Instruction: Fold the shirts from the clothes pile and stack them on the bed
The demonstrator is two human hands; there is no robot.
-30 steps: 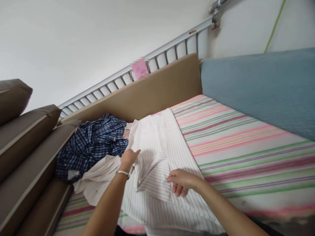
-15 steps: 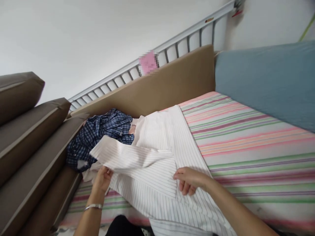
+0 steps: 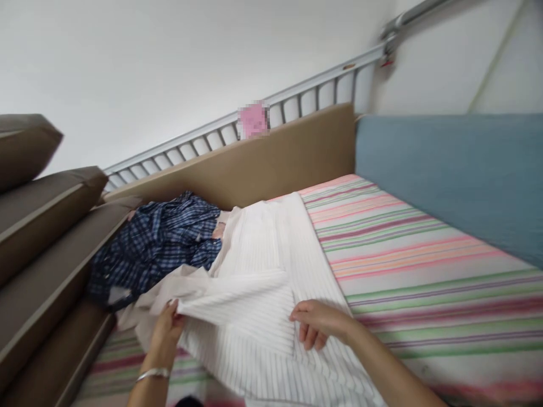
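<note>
Striped shirt (image 3: pixel 263 249) under right hand (image 3: pixel 316 323), edge in left hand (image 3: pixel 169 323).

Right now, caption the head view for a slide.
Left hand pinching the striped white cloth, right hand at its fold, with a crumpled blue checked shirt beyond.

White wall (image 3: pixel 148 68), silvery radiator (image 3: pixel 322 93).

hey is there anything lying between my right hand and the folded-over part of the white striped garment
Nothing visible stands between the right hand and the folded-over part of the white striped garment; the blue plaid shirt lies off beyond the left hand.
</note>
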